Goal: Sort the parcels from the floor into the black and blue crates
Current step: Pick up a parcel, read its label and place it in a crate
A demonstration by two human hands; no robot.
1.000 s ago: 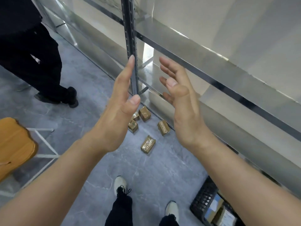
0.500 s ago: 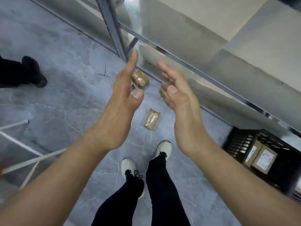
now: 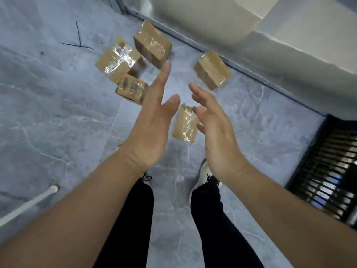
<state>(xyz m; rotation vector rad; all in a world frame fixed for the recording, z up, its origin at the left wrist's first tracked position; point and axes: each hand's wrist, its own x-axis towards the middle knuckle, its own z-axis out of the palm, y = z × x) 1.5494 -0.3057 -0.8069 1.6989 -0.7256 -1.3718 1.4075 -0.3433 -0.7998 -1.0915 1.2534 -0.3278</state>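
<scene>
Both hands are out with fingers straight, holding nothing. Between the left hand (image 3: 152,128) and the right hand (image 3: 216,132) a flat brown parcel (image 3: 184,124) shows on the grey floor (image 3: 58,113). Four more parcels (image 3: 152,43) lie beyond. A black crate (image 3: 328,171) sits far right.

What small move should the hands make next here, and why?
Probably lower both hands onto the flat parcel that lies on the floor between them. The left hand and right hand are open and empty, one on each side of it in this view. It is the nearest parcel, and the black crate stands close by on the right.
</scene>
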